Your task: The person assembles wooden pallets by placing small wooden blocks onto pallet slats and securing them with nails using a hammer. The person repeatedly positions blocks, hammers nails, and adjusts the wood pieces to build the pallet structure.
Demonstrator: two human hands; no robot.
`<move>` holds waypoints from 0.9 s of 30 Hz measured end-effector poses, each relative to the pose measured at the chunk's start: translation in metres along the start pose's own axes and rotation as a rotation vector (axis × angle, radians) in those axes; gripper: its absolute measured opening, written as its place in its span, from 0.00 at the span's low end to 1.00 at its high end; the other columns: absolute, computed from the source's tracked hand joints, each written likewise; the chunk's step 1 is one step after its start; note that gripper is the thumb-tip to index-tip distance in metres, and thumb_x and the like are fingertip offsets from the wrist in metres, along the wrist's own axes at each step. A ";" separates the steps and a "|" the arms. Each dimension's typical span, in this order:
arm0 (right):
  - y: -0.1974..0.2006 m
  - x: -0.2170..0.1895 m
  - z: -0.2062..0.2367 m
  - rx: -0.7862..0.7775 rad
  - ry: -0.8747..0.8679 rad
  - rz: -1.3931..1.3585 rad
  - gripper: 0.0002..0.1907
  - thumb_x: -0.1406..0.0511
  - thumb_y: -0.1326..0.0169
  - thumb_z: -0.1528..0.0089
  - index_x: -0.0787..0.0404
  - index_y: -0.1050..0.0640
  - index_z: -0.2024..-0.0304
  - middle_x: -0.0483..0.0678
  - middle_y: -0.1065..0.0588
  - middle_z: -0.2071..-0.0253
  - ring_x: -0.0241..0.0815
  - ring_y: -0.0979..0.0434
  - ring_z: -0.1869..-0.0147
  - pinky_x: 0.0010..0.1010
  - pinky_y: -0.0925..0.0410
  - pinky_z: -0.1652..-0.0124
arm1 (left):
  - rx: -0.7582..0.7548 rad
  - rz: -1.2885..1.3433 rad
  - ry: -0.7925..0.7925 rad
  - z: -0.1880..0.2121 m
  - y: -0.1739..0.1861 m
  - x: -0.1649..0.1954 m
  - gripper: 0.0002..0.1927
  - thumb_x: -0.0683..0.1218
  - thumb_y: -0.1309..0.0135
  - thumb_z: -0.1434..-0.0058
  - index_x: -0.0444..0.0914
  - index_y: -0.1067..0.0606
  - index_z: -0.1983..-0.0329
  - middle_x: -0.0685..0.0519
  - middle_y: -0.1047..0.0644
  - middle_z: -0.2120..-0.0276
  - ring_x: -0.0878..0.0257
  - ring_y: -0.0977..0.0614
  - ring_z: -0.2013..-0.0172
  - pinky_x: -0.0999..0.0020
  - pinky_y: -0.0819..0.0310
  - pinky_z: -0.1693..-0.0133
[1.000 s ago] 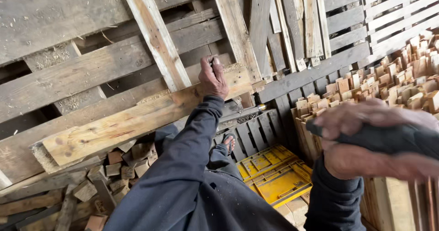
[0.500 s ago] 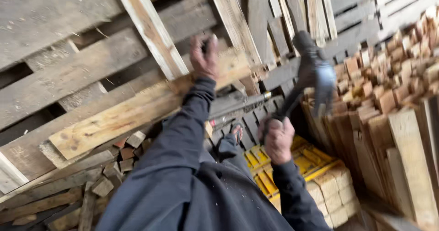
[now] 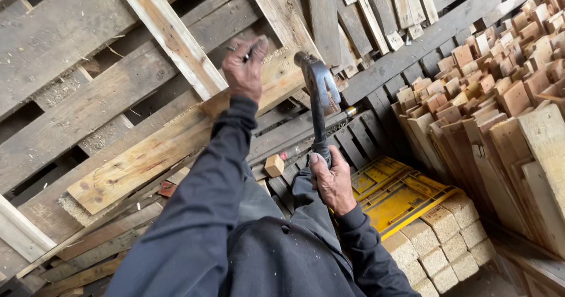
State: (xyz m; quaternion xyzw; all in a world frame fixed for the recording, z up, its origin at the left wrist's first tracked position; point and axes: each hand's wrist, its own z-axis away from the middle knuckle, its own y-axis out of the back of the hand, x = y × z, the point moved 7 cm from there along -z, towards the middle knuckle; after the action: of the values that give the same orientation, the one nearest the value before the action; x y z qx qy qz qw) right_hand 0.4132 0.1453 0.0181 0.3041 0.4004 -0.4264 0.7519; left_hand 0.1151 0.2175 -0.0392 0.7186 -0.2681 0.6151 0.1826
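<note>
My left hand (image 3: 244, 70) reaches up to a pale wooden plank (image 3: 147, 156) of a pallet and pinches a nail (image 3: 250, 50) against it. My right hand (image 3: 331, 182) grips the handle of a dark steel hammer (image 3: 318, 88), whose head is close to the plank's upper end, just right of my left hand. Both arms are in dark blue sleeves.
Weathered pallets (image 3: 70, 97) lean across the left and the top. Stacks of short wooden boards and blocks (image 3: 494, 97) fill the right. A yellow plastic pallet (image 3: 400, 194) lies below, with chipboard blocks (image 3: 441, 244) on it. A loose wooden block (image 3: 274, 164) sits near the hammer handle.
My right hand has swung the hammer from the right side up and left toward the plank. My left hand stayed on the plank and now pinches the nail.
</note>
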 end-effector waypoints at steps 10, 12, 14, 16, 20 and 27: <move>0.008 0.002 0.005 0.018 -0.019 0.002 0.16 0.55 0.48 0.31 0.62 0.27 0.59 0.41 0.31 0.78 0.29 0.35 0.80 0.22 0.39 0.79 | -0.338 -0.261 -0.102 0.044 -0.001 0.024 0.10 0.46 0.36 0.37 0.41 0.16 0.53 0.54 0.16 0.59 0.62 0.14 0.62 0.69 0.18 0.59; 0.005 -0.009 0.014 -0.028 0.095 -0.016 0.16 0.55 0.49 0.31 0.62 0.29 0.60 0.40 0.32 0.78 0.28 0.34 0.80 0.22 0.38 0.79 | -0.342 -0.327 -0.132 0.043 -0.002 0.028 0.10 0.46 0.35 0.38 0.40 0.16 0.55 0.52 0.16 0.60 0.60 0.14 0.63 0.67 0.19 0.60; -0.001 -0.016 0.016 -0.075 0.145 -0.075 0.15 0.55 0.49 0.31 0.61 0.29 0.59 0.40 0.31 0.76 0.28 0.33 0.78 0.22 0.38 0.77 | -0.341 -0.350 -0.122 0.042 -0.003 0.029 0.10 0.46 0.34 0.39 0.40 0.16 0.56 0.52 0.17 0.61 0.59 0.15 0.63 0.67 0.20 0.61; -0.008 -0.016 0.013 -0.089 0.061 0.016 0.16 0.55 0.49 0.31 0.62 0.29 0.59 0.41 0.32 0.77 0.29 0.34 0.78 0.23 0.38 0.78 | -0.332 -0.336 -0.082 0.043 -0.003 0.027 0.11 0.46 0.34 0.41 0.41 0.16 0.56 0.52 0.17 0.62 0.60 0.15 0.65 0.69 0.20 0.63; 0.000 -0.041 0.009 -0.008 -0.131 0.141 0.17 0.53 0.48 0.34 0.61 0.26 0.60 0.41 0.31 0.79 0.31 0.33 0.81 0.24 0.39 0.82 | -0.358 -0.412 -0.143 0.045 -0.004 0.019 0.08 0.45 0.35 0.39 0.42 0.16 0.57 0.52 0.18 0.63 0.58 0.17 0.67 0.67 0.21 0.64; 0.009 -0.184 0.035 -0.140 0.957 -0.251 0.32 0.39 0.44 0.37 0.60 0.26 0.54 0.44 0.29 0.70 0.35 0.29 0.76 0.28 0.29 0.73 | -0.013 -0.178 -0.059 0.033 0.029 -0.010 0.13 0.42 0.53 0.24 0.45 0.26 0.40 0.55 0.19 0.59 0.65 0.16 0.61 0.71 0.16 0.61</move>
State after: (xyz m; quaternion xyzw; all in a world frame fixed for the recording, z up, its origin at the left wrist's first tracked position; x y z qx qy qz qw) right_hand 0.3749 0.1944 0.1946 0.3639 0.7617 -0.2985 0.4454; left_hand 0.1227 0.1765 -0.0573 0.7562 -0.2122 0.5733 0.2333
